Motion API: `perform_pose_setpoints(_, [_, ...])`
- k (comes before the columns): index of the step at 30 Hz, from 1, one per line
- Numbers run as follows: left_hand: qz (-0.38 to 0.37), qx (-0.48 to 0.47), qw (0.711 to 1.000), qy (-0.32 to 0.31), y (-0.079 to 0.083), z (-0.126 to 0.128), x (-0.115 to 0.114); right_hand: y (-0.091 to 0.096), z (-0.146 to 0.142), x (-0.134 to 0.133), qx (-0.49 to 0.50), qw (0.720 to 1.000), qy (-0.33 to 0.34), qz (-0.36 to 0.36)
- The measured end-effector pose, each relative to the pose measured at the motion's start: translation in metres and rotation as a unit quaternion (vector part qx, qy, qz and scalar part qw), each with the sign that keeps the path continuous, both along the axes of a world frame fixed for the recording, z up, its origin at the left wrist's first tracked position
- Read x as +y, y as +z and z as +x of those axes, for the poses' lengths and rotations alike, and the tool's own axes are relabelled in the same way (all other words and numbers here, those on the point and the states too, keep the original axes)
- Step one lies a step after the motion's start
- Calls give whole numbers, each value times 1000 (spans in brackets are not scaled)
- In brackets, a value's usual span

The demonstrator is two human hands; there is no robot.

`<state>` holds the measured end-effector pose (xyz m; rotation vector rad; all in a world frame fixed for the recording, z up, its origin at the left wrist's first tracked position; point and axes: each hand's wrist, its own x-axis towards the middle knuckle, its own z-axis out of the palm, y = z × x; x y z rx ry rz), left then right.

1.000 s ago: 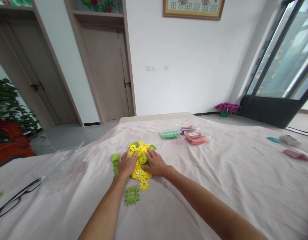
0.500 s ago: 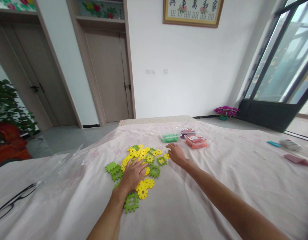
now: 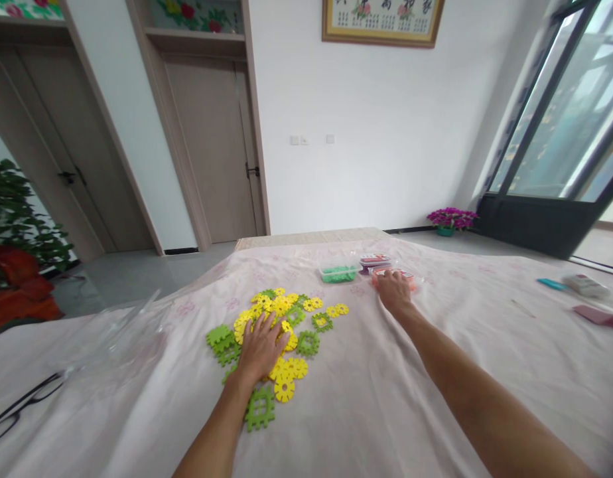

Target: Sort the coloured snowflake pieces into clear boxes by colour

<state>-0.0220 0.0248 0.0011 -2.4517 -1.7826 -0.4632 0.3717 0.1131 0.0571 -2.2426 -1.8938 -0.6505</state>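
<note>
A pile of yellow slotted discs and green square notched pieces lies on the cloth. My left hand rests over the pile with its fingers spread, covering some pieces. Farther away on the right, my right hand reaches over a clear plastic box with orange-red contents. Its fingers are stretched out at the lid, and the hand hides much of the box. Beside it stand a clear box of green pieces and a box with a purple base.
A pale floral cloth covers the wide surface. Clear plastic bags and black-framed glasses lie at left. On the right are a blue item, a white packet and a pink folded item.
My right hand has moved right from the far edge of the pile to the orange-red box. Another yellow disc now shows where it was. My left hand has stayed over the pile.
</note>
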Motion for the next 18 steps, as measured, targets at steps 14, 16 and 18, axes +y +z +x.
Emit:
perform_pose_setpoints(14, [71, -193, 976, -69, -2, -14, -1, 37, -144, -90, 212, 908, 355, 66])
perform_pose_setpoints(16, [109, -231, 963, -82, 0, -15, -7, 25, -170, -105, 203, 880, 427, 57])
perform_pose_setpoints(18, [115, -259, 955, -84, 2, -12, -14, 11, -189, -115, 177, 857, 482, 39])
